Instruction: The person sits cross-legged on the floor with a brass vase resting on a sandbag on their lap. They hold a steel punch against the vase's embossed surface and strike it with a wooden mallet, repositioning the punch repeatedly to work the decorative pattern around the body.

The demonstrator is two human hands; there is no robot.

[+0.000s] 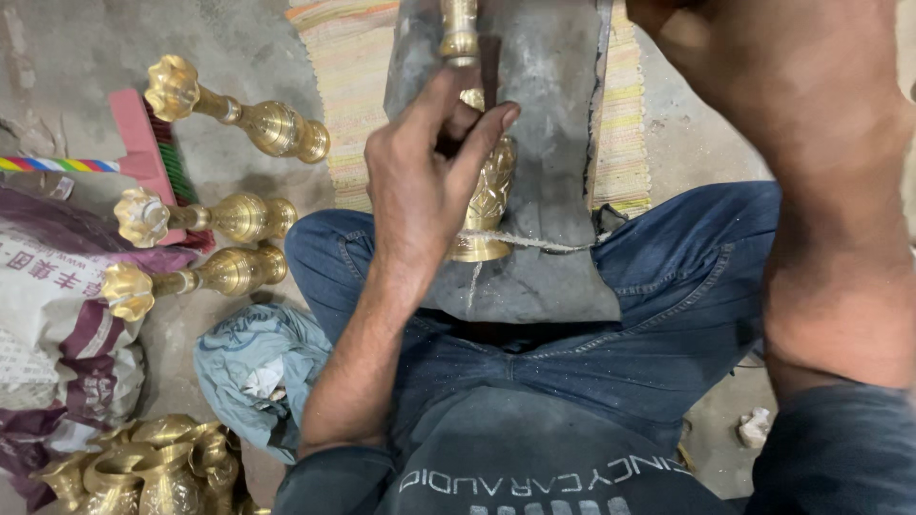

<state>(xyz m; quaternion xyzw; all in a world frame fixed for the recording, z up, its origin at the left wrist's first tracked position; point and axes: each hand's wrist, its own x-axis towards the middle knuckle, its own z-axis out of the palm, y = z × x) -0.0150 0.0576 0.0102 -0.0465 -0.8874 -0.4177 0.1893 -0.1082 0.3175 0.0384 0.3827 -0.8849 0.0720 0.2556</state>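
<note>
Floor: bare concrete, striped mat (pixel 625 143) under a grey slab (pixel 549 114) I see across the lap.
Left hand (pixel 425 186): clamped on the brass lamp stand (pixel 487 191) lying on the slab.
Right hand: out of frame, only forearm (pixel 821 191) showing, so I cannot tell its grip.
Left side: three brass stands (pixel 234 119) on the floor, brass pots (pixel 157 472) beside sacks (pixel 57 315).

One head-worn camera, looked steeply down over the seated person's own lap, sat close above the left hand (pixel 425 181) (right forearm crowded the frame's edge), floor (pixel 86 48) beyond.
</note>
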